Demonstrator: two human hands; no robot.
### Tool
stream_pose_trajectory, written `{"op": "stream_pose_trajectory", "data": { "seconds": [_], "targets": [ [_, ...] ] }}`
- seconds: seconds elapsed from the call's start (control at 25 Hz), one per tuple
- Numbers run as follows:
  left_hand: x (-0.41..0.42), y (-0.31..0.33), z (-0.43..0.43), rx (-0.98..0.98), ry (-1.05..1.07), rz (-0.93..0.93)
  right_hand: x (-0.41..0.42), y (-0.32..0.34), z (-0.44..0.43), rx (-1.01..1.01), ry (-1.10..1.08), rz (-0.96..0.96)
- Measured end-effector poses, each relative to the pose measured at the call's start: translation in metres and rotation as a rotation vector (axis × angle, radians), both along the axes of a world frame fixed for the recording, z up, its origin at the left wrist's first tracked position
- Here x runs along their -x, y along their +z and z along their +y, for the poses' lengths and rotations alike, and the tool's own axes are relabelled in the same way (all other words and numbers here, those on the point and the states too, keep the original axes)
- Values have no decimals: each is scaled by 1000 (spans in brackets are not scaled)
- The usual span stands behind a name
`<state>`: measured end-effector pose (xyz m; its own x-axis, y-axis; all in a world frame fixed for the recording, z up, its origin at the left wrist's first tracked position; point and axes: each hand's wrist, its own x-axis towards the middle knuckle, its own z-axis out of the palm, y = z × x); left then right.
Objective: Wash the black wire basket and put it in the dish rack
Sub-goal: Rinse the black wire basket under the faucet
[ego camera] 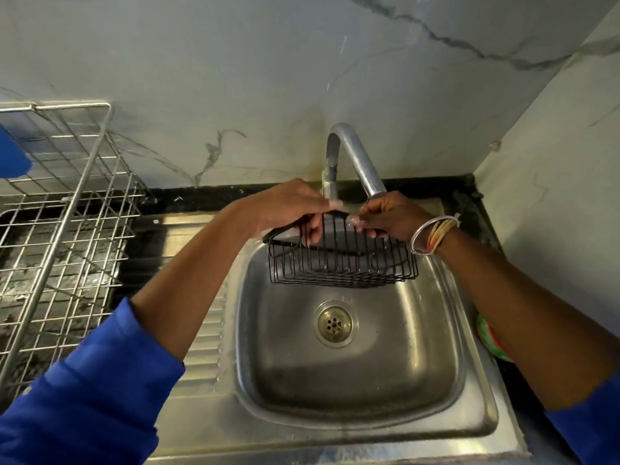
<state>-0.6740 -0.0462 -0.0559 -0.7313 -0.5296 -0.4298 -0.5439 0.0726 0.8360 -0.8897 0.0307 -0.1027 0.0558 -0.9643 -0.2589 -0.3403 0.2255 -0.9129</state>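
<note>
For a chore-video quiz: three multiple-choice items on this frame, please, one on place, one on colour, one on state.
1. The dish rack stands: A) left of the sink B) right of it C) inside it
2. The sleeves are: A) red B) blue C) white
3. The black wire basket is: A) in the rack B) on a plate C) held over the sink
1 A: it sits at left. 2 B: both cuffs are blue. 3 C: left hand and right hand hold it under the tap.

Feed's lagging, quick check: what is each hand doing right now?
Left hand: grips the basket at its top edge.
Right hand: grips the same basket's top edge.
</note>
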Motion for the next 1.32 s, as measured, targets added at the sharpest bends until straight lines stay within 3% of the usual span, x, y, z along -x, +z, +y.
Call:
{"op": "stream_pose_trajectory", "data": {
  "seconds": [0.12,0.36,0.52,0.72,0.88,1.08,1.2,1.32],
  "targets": [
    [2,2,-1,37,-200,-232,-12,9,-6,3,65,111],
    [-39,-10,-11,13,9,-19,24,15,-10,-43,157,181],
    [-37,-15,-6,11,-69,-164,24,13,-10,-43,154,224],
    [2,-33,16,68,53,-53,0,32,-27,26,234,384],
    [-10,-42,14,83,241,23,14,26,-27,49,111,359],
    [-17,-64,36,26,403,107,-12,17,-18,-72,-82,99],
    [-15,-70,50,-35,443,112,-25,20,-9,-208,-168,160],
    [1,-65,56,-53,412,139,-48,19,-6,-155,-146,187]
  ]
}}
